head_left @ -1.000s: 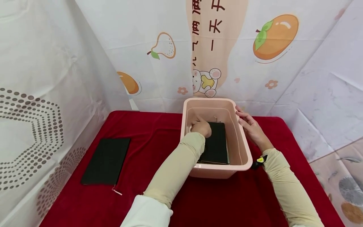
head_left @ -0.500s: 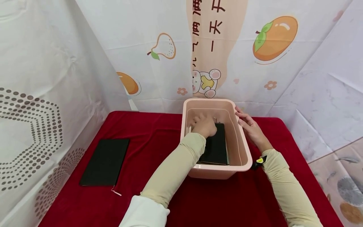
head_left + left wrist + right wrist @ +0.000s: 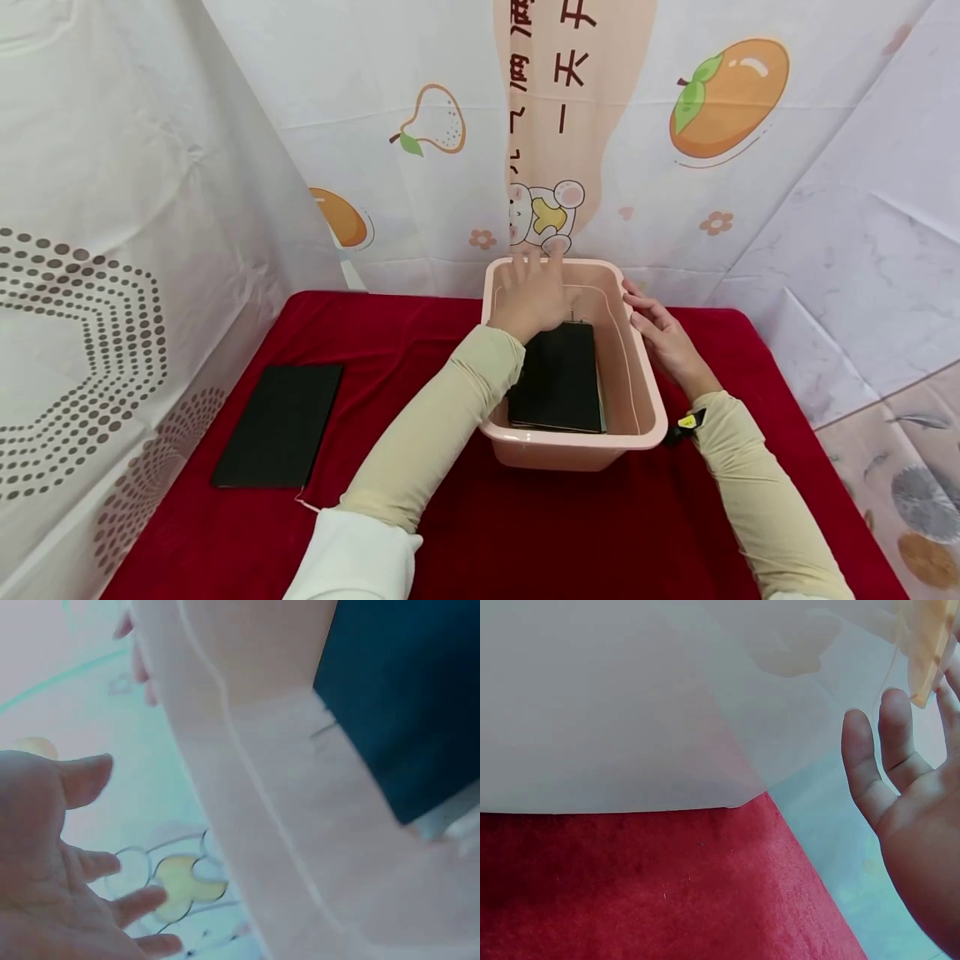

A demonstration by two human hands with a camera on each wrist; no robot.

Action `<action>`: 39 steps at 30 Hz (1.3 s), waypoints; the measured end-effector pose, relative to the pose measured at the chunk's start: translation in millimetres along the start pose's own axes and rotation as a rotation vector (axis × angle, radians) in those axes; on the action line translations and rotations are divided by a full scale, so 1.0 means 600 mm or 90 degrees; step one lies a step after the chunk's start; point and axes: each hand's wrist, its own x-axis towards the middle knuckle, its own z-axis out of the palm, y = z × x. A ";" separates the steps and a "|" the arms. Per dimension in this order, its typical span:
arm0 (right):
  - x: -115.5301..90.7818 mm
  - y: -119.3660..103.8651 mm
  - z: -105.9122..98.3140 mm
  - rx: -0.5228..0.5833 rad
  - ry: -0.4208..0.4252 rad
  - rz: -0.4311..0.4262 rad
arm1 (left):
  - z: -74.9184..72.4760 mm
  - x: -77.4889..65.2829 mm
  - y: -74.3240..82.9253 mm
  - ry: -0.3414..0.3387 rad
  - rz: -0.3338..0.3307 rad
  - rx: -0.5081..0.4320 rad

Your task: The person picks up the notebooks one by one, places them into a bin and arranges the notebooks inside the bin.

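Bright head view, hazy wrist views

The head view was evenly lit, with darker shade cast on the red velvet cloth (image 3: 585, 521) below the pink plastic tub (image 3: 555, 455). The left hand (image 3: 531, 298) was blurred. Both wrist views were veiled by haze, the left tinted blue-green.

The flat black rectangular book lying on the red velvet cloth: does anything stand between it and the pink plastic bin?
Yes: in the head view, the left forearm's beige sleeve crosses over the cloth between the book and the bin. Its raised wall would likely also block sliding inside. Nothing else visible stands there.
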 end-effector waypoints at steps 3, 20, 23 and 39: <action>0.001 0.000 0.000 0.009 0.000 -0.005 | -0.020 0.003 -0.007 0.018 0.023 -0.015; 0.005 -0.001 0.003 0.018 0.010 -0.001 | -0.080 -0.020 -0.058 0.078 0.094 0.027; 0.003 0.001 0.001 0.023 0.007 0.000 | -0.083 -0.026 -0.076 0.091 0.090 0.034; 0.000 0.005 0.001 0.005 0.009 -0.007 | -0.074 -0.059 -0.173 0.154 0.101 0.059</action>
